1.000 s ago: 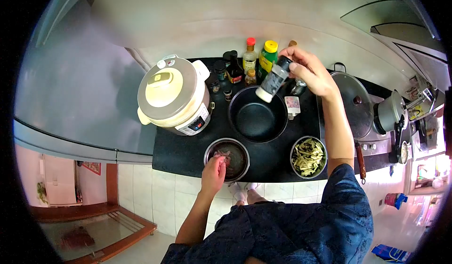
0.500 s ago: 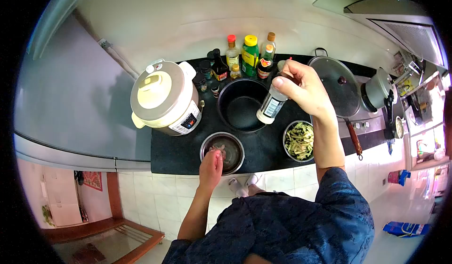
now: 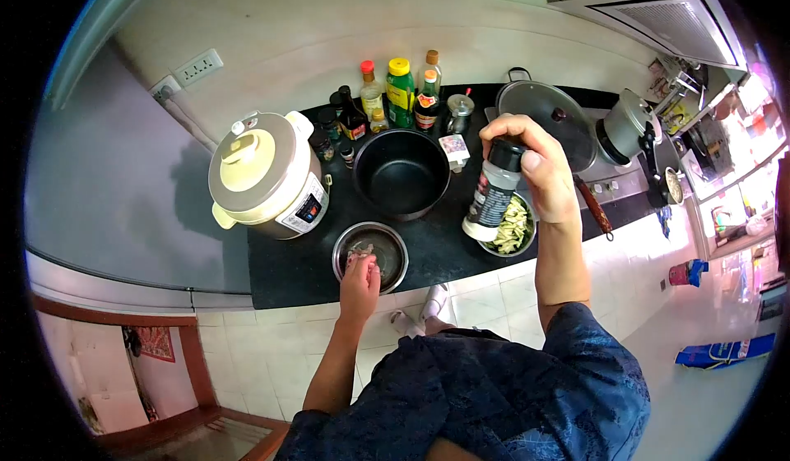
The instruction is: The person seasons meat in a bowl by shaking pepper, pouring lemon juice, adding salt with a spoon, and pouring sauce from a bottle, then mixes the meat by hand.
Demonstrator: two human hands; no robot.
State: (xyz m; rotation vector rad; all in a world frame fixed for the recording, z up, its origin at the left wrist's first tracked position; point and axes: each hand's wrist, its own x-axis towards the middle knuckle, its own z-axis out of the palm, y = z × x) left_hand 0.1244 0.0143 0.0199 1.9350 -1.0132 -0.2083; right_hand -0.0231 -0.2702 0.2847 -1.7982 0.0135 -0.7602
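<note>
My right hand is wrapped round the upper part of a clear spice jar with a black cap, a dark label and white contents. The jar is raised, slightly tilted, in front of a bowl of sliced green vegetables. My left hand reaches into a metal bowl near the counter's front edge. Its fingers are closed at some pale pink pieces of raw meat, partly hidden by the fingertips. Behind that bowl stands a black pot without a lid.
A cream electric pressure cooker stands at the left. Several sauce bottles line the wall beside a small metal canister and a white box. A lidded wok and a pressure pot sit on the stove.
My right hand has lowered the jar and brought it right, from beside the black pot to in front of the vegetables. My left hand stays at the metal bowl. The view has shifted.
</note>
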